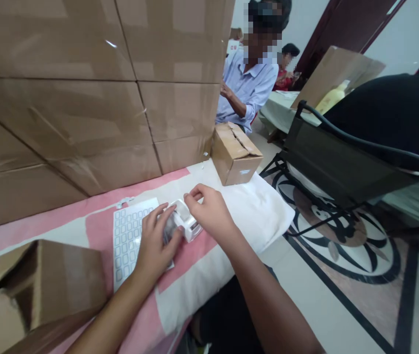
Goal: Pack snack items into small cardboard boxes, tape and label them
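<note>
A small white plastic device (188, 223) with a hollow top and a slot in its near side sits on the pink and white cloth. From the left, my left hand (157, 241) curls round it, thumb and fingers pressed to its side, with something clear or greyish under the palm. My right hand (211, 209) is at its upper right, thumb and forefinger pinched together over its edge. What lies in that pinch, if anything, is too small to make out. Partly under my left hand is a white sheet (123, 246) printed with rows of rounded outlines, perhaps labels.
Stacked cardboard cartons (95, 108) wall off the table's far side. A small closed carton (231, 157) stands at the far right end, and an open carton (69, 280) at near left. Beyond are a seated person (249, 83) and a dark folding chair (342, 152).
</note>
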Demonstrator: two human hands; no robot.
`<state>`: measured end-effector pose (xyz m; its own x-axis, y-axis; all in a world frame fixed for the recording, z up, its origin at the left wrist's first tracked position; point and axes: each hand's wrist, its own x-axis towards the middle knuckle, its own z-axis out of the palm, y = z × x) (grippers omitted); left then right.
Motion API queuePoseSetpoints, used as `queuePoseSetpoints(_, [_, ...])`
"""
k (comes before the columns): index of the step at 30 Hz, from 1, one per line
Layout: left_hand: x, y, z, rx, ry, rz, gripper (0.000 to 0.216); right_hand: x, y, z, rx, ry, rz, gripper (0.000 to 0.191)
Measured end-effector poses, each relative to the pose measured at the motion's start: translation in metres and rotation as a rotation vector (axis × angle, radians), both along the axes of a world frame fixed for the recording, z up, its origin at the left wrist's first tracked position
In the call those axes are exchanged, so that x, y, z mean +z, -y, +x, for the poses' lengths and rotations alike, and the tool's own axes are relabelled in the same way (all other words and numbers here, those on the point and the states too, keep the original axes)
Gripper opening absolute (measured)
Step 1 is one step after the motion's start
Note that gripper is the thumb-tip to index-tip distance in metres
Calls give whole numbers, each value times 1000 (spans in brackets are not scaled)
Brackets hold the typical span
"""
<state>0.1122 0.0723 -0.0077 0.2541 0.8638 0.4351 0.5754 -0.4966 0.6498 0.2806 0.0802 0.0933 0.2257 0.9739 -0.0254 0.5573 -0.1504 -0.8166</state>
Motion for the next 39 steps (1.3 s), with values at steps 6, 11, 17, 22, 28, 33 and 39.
queuePoseSetpoints(6, [2,-2,-1,-15,15,-52,46,-14,8,14,24,103,-59,25])
queuePoseSetpoints(11, [4,-1,-1,-16,23,-50,45,-7,9,15,147,239,-275,41])
queuePoseSetpoints(17, [5,-1,-1,-19,18,-60,46,1,9,13,231,108,-323,53])
queuePoseSetpoints(22, [7,0,-2,-44,31,-47,47,-2,6,17,246,-14,-325,56])
queuePoseSetpoints(28, [10,0,-2,-45,11,-58,46,-7,3,19,211,-158,-357,43])
queuePoseSetpoints(33, [8,0,-2,-49,11,-86,54,-10,-1,15,192,-205,-339,36])
queuePoseSetpoints(39, [7,2,-1,-68,-70,-57,75,-16,-4,9,166,-186,-303,26])
